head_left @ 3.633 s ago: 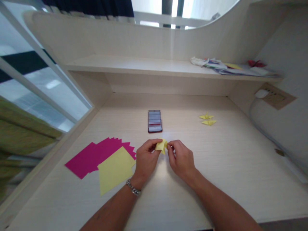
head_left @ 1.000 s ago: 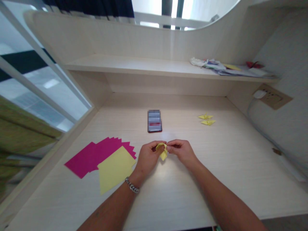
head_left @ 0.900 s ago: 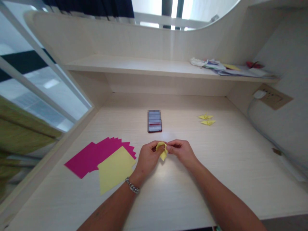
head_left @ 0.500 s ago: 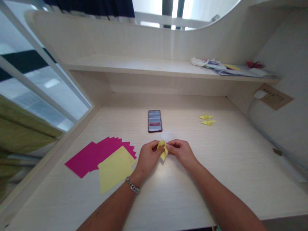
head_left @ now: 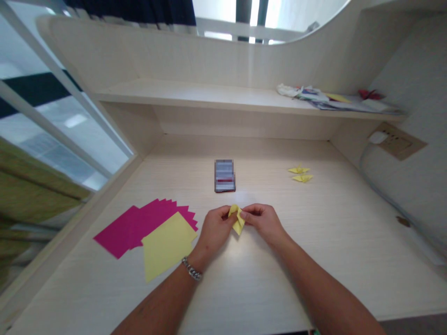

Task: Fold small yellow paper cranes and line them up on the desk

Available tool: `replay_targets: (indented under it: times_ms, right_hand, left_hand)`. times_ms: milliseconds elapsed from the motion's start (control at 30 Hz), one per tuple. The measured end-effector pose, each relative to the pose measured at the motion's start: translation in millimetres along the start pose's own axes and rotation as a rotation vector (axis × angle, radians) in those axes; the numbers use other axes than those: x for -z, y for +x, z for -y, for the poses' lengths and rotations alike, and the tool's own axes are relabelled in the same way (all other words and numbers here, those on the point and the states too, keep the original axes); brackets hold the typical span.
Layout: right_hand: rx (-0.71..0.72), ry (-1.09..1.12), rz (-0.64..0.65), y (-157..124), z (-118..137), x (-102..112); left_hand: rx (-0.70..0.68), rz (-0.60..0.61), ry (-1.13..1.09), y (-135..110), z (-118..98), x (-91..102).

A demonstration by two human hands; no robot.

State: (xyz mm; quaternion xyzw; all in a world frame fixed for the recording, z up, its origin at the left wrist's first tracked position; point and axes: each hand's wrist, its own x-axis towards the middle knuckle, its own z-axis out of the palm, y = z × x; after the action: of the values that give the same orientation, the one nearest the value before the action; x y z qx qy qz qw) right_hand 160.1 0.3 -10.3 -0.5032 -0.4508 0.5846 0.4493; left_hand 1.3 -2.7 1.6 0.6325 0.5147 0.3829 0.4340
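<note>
Both hands pinch folded yellow paper point(head_left: 237, 218): left hand point(head_left: 215, 230), right hand point(head_left: 263, 222), fingertips closed.

Small folded yellow paper piece point(head_left: 237, 219), partly worked.
It is pale yellow, creased into a compact shape with a pointed tip hanging downward, pinched from both sides between the fingertips just above the worktop point(head_left: 314, 242), in front of the phone point(head_left: 224, 175).
</note>
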Motion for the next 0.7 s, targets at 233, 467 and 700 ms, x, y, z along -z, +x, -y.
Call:
replay_targets:
  times_ms: [233,467,700]
  right_hand:
    - [-0.027,-0.011,0.047,1.2,-1.1,4.5]
    - [-0.033,0.026,0.071,-2.4,2.9,0.9]
    - [-0.009,0.006,0.029,-1.4,-1.2,0.9]
  left_hand:
    - [-0.023,0.064,-0.022,0.5,-2.8,-0.4]
    - [-0.061,0.062,0.024,0.0,-2.1,-0.1]
    - [-0.036,0.084,-0.073,0.8,-1.4,-0.4]
